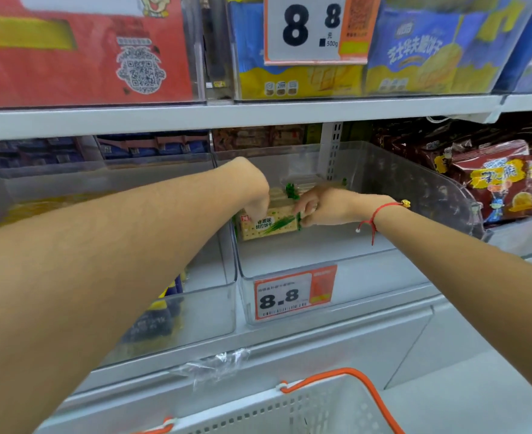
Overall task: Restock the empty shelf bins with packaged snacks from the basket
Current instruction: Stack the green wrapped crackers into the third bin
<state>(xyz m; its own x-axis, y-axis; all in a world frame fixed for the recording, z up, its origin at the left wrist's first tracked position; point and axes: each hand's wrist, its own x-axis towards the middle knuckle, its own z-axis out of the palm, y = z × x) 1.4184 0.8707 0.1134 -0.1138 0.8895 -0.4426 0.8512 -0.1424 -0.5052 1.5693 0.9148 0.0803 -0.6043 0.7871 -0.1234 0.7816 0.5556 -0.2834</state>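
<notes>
Far left of both hands and above them, a red carton printed with a QR code (83, 57) fills a clear bin on the upper shelf. Under the left forearm sits a clear shelf bin (195, 311) with dark blue and yellow packets partly hidden by the arm. The left hand (253, 191) reaches down into the next bin, wrist bent, its fingertips curled onto the top left corner of a scallion soda cracker pack (269, 227), pinching it. That pack, cream and green with Chinese lettering, stands at the back left of the nearly bare middle bin (336, 245), directly between the two hands, and another pack of the same kind (293, 189) lies just behind it, above the fingers. The right hand (324, 206) grips the pack's right end, fingers wrapped round the edge, with a red string bracelet (376, 214) on the wrist. Below the hands, on the bin's front wall, hangs an orange and white price tag reading 8.8 (294, 292); a larger one (316, 26) hangs above them in front of blue and yellow biscuit bags (421, 51). Right of the right hand, dark red snack bags (493, 180) crowd the neighbouring space. Near the bottom edge, beneath the right forearm, is the white basket with orange handles (330, 405).
</notes>
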